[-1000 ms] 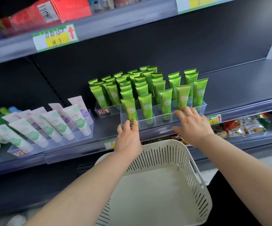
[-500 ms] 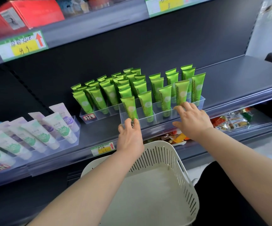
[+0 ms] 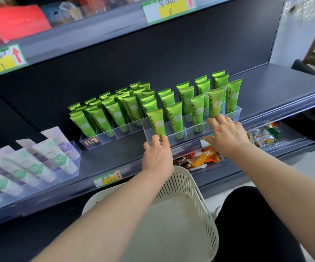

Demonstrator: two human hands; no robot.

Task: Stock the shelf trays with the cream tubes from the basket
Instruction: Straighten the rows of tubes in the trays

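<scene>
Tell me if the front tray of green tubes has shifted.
Yes: the front tray slid rightward along the shelf, away from the labelled tray beside it.

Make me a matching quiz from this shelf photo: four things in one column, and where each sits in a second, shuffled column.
Things
1 green cream tubes
2 basket
3 red box
4 snack packets

Places
A top shelf, left
B lowest shelf in view
C clear trays, middle shelf
D nearest the camera, bottom centre

Pairs: 1-C, 2-D, 3-A, 4-B

Two hands (image 3: 157, 156) (image 3: 226, 135); one basket (image 3: 206, 214); two green-tube trays (image 3: 103, 137) (image 3: 188, 132).
</scene>
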